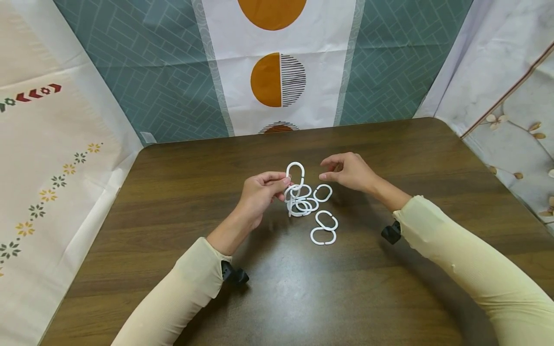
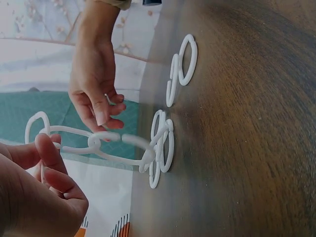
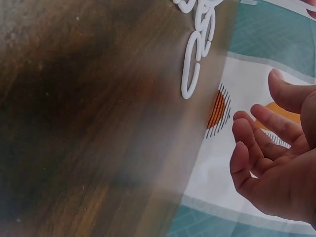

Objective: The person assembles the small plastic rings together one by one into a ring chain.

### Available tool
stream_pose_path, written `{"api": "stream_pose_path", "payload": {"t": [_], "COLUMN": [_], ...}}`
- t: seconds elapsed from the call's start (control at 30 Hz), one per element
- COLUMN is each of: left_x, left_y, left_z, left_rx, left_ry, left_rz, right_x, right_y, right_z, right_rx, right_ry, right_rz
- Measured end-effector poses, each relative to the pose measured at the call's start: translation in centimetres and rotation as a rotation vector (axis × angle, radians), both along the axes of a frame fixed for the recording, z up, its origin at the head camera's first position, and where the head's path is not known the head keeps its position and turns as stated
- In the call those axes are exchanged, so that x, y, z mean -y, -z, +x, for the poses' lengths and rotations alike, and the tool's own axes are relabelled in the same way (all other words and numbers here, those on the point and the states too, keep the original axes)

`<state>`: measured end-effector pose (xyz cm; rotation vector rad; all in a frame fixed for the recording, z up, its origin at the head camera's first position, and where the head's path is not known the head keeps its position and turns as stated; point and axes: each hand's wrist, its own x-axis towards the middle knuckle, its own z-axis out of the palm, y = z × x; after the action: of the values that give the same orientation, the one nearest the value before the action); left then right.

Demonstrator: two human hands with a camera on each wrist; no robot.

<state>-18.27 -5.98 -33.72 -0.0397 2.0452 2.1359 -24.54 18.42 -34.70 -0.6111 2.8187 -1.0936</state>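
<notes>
My left hand (image 1: 255, 194) pinches a white plastic chain link (image 1: 295, 164) between thumb and fingers, above the table. From it a short chain of white links (image 2: 71, 130) hangs down to a small pile of links on the table. To the right, my right hand (image 1: 350, 172) hovers with loosely bent fingers and holds nothing, as the right wrist view also shows. Below its fingertips lies one link (image 3: 186, 74) at the pile's edge; whether it is joined to the pile I cannot tell. Nearer to me, two overlapping links (image 1: 323, 243) lie flat.
The brown wooden table (image 1: 173, 192) has its far edge against a teal and white patterned cloth (image 1: 173, 72). Pale printed cloths hang at the left and right sides. A black wrist camera (image 1: 391, 232) sits on each cream sleeve.
</notes>
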Motion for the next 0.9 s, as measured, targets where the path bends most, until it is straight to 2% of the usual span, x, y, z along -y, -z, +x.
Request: {"api": "stream_pose_path", "payload": {"t": [0.23,0.43,0.53,0.67,0.9], "left_x": [0.1,0.1,0.1,0.1,0.1], "left_y": [-0.1,-0.2,-0.1,-0.2,-0.1], "left_z": [0.0,0.2,0.2,0.2,0.2], "left_rx": [0.005,0.009,0.007,0.005,0.01], "left_ry": [0.001,-0.002,0.002,0.004,0.01], "left_rz": [-0.014,-0.021,-0.021,-0.02,-0.012], "right_x": [0.3,0.4,0.7,1.3,1.7], "right_y": [0.7,2.3,2.7,2.9,3.1], "right_z": [-0.2,0.1,0.5,0.8,1.3], "right_rx": [0.005,0.041,0.004,-0.09,-0.141], "right_ry": [-0.016,0.007,0.003,-0.01,-0.001], "right_rz": [0.055,0.229,0.334,0.44,0.462]}}
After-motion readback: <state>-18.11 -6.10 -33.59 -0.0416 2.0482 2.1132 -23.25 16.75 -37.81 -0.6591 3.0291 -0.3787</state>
